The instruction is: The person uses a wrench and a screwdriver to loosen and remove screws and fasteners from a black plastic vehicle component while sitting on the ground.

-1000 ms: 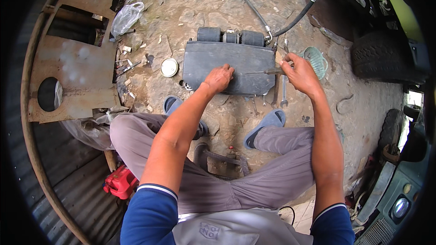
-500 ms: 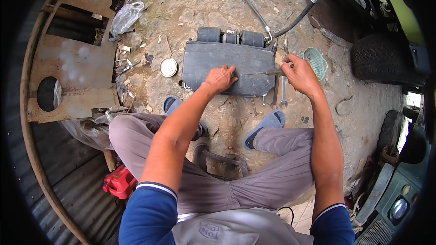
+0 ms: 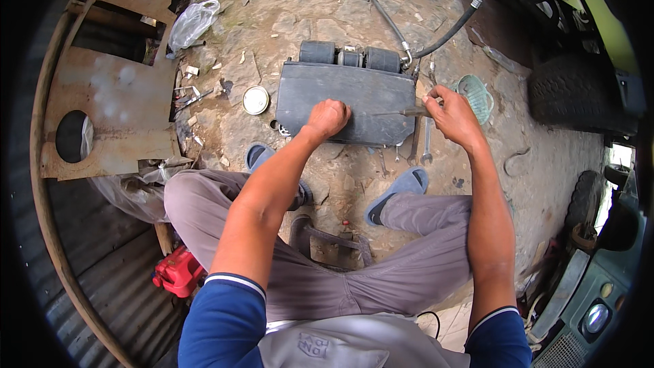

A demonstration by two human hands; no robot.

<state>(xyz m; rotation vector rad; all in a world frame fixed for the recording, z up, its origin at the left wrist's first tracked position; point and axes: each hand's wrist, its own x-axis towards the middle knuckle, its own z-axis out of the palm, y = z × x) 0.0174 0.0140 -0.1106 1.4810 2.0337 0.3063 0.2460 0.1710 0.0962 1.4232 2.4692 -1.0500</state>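
Observation:
A dark grey plastic blower housing (image 3: 320,88) lies on the stone ground in front of me, with black cylindrical parts (image 3: 317,52) along its far side. My left hand (image 3: 329,118) rests on its near half, fingers curled closed; whatever may be inside them is hidden. At the housing's right edge, my right hand (image 3: 449,114) grips what looks like a screwdriver (image 3: 413,111) by its handle. The thin shaft points left over the housing's top. A spanner (image 3: 428,142) lies beneath and left of that hand.
Two black hoses (image 3: 452,33) run off the housing's far right corner. Right of my right hand sits a green basket (image 3: 475,99); left of the housing, a round tin (image 3: 256,100). A tyre (image 3: 579,92) stands farther right. Rusty sheet metal (image 3: 112,102) borders the left, above a red container (image 3: 180,271).
My left hand's fingers, spread on the housing before, have curled in. My right hand keeps the tool at nearly the same spot. The whole view has shifted slightly.

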